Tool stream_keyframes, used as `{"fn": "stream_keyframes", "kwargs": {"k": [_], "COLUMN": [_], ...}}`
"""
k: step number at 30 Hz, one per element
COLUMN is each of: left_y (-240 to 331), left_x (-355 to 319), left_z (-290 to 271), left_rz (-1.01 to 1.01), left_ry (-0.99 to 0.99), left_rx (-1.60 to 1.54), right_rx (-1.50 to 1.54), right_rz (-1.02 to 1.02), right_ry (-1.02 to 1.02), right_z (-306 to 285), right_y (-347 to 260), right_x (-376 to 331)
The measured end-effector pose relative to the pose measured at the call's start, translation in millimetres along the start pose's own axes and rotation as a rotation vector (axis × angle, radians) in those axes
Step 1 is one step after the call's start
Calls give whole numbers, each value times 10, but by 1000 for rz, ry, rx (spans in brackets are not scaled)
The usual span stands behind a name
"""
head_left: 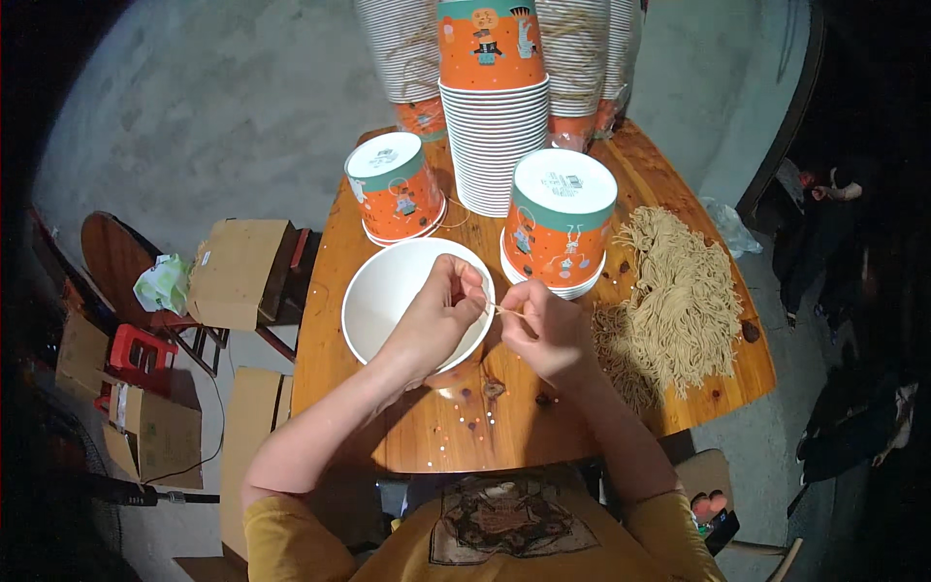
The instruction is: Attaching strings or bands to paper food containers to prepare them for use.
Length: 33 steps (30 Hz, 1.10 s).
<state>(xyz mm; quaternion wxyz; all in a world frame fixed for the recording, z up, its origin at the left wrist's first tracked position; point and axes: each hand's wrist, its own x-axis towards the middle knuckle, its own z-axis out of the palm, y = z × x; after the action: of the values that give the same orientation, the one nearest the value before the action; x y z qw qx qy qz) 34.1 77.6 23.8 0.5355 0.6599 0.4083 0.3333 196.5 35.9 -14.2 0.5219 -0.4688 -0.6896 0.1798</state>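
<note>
I've got 1 tan strand (498,309) between the 2 hands, near the R rim of the white bowl (373,296). L hand (438,308) pinches 1 end w/ thumb & fingertips; R hand (545,330) pinches the strand just beside it. I'd judge it v. light, soft & limp, prob. not slippery, but easy to snag or fray, so I'd take fingertip holds close together. Loose strand bundle (684,306) lies on the surface (436,436) to the R; looks floppy, tangle-prone, so I'd draw strands singly, approx. from an edge.
</note>
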Motion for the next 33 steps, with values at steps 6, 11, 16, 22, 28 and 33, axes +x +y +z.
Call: {"fn": "stream_keyframes", "kwargs": {"k": [6, 11, 16, 22, 28, 33], "left_y": [-25, 14, -18, -54, 87, 79], "left_x": [33, 12, 2, 12, -83, -93], "left_z": [-8, 0, -12, -113, -42, 9], "left_rz": [20, 31, 32, 28, 200, 394], "left_ry": [7, -5, 4, -8, -65, 13], "left_rx": [-44, 67, 79, -8, 390, 594], "right_rx": [-17, -72, -141, -42, -69, -28], "right_rz": [39, -13, -55, -116, -87, -40], "right_ry": [-3, 39, 30, 64, 48, -13], "right_z": [13, 40, 49, 22, 12, -33], "right_y": [96, 62, 96, 109, 103, 39], "right_x": [-20, -52, -83, -69, -62, -70]}}
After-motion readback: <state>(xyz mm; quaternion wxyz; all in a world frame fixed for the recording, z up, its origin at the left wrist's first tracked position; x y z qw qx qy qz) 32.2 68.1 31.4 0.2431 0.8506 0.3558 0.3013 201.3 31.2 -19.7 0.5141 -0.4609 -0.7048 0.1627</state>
